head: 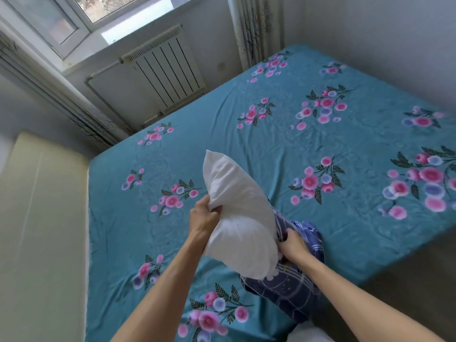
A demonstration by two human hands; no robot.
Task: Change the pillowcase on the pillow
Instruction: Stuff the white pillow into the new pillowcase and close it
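Note:
A bare white pillow is held tilted above the bed, one corner pointing up and away. My left hand grips its left edge, fingers dug into the fabric. A dark blue checked pillowcase is bunched under and to the right of the pillow's lower end, trailing down onto the bed. My right hand grips the bunched pillowcase fabric right beside the pillow. How much of the pillow's lower end sits inside the case is hidden.
The bed carries a teal sheet with pink and purple flowers. A cream padded headboard runs along the left. A white radiator and a window stand beyond the bed, with a curtain in the corner.

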